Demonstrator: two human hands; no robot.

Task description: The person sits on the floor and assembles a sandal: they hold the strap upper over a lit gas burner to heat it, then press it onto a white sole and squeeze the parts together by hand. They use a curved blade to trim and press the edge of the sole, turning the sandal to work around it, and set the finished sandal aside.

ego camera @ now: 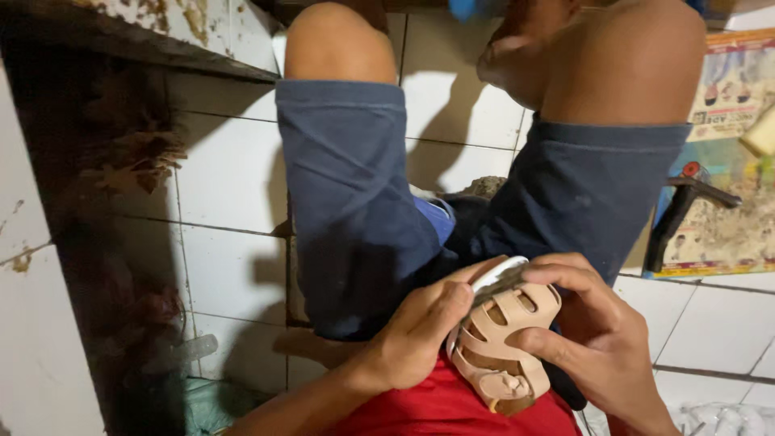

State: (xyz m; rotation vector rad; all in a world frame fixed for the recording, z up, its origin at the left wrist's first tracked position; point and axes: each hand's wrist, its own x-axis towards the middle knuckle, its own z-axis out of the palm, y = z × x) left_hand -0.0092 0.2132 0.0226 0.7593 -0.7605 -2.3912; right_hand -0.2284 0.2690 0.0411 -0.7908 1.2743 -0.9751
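I sit on a white tiled floor with my knees up, in dark blue shorts and a red shirt. Both hands hold a beige strappy sandal (502, 343) over my lap. My left hand (420, 335) grips its left side, thumb pressed at the pale sole edge near the toe. My right hand (593, 335) wraps around the right side and the straps, fingers curled over the top. The sandal's buckle end points toward my body.
A dark, stained wooden frame (97, 161) runs along the left. A black-handled tool (682, 210) leans against a printed paper sheet (731, 161) at the right. White floor tiles (234, 178) lie between. Crumpled clear plastic (726, 420) sits at the bottom right.
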